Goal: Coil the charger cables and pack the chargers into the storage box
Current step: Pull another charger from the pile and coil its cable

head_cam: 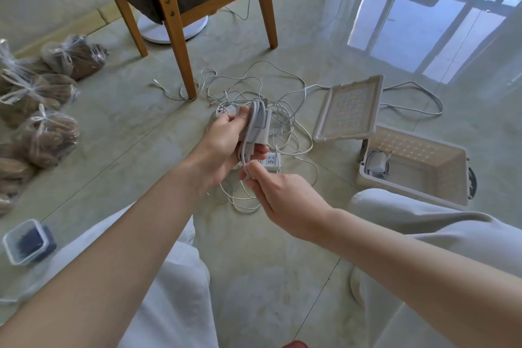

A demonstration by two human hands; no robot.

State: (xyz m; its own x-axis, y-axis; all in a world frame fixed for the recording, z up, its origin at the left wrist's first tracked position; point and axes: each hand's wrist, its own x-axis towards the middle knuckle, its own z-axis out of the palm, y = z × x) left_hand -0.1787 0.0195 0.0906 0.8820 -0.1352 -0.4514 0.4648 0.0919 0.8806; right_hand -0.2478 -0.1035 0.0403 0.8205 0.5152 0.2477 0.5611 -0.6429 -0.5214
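Head: floor (268,263) beside storage box (409,192)

Both hands (226,147) wind cable (245,155) around charger (261,127).

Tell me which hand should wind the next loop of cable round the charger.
Right, probably: the right hand pinches the cable just below the charger, which the left hand grips.

Charger (265,128) partly beneath its cable wraps (254,121)
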